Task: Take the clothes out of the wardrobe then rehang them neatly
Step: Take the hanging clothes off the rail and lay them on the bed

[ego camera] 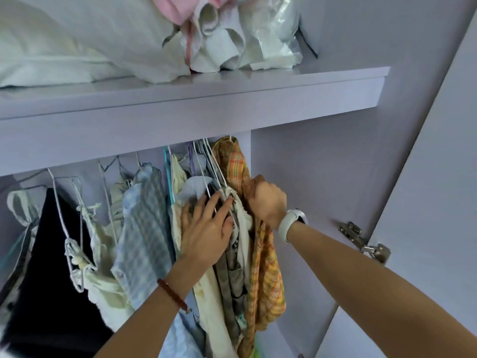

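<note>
Several garments hang on wire hangers inside a pale lilac wardrobe. At the right end of the row hangs an orange plaid shirt. My right hand grips its shoulder fabric in a fist. Beside it hang a grey garment and a cream one. My left hand lies flat on these, fingers straight, pushing among the white hangers. Further left hang a blue checked shirt, a cream top and a black garment.
A shelf above the rail carries white bedding, folded white and pink cloth and a plastic bag. The open wardrobe door stands at the right with a metal hinge.
</note>
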